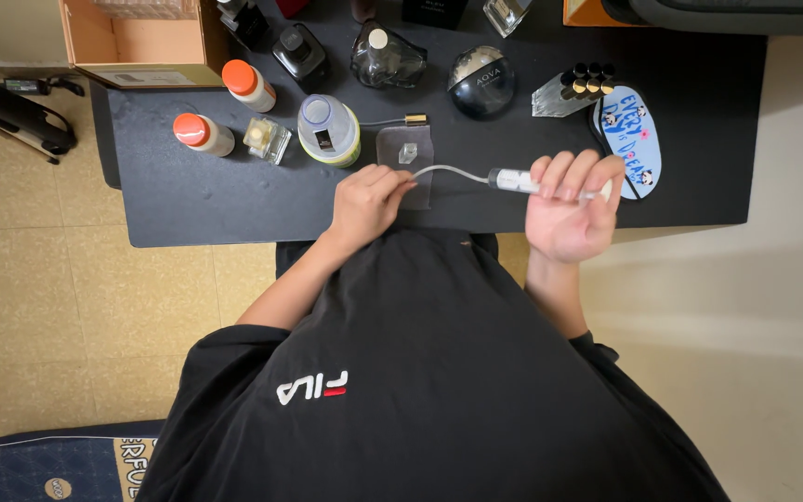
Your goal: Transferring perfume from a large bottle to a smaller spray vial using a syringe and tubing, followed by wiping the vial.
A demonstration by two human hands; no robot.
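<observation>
At the near edge of a black desk (197,200), seen from above, a person works a syringe (516,180). Their right hand (572,206) has its grip clamped round the syringe barrel, palm up. Their left hand (365,200) pinches shut on the far end of a thin clear tube (448,170) running from the syringe tip, beside a clear flat bottle (407,160). Judging by this, liquid transfer is under way (perfume bottles crowd the desk's far side); the next move calls for a steady tube end and slow plunger motion.
</observation>
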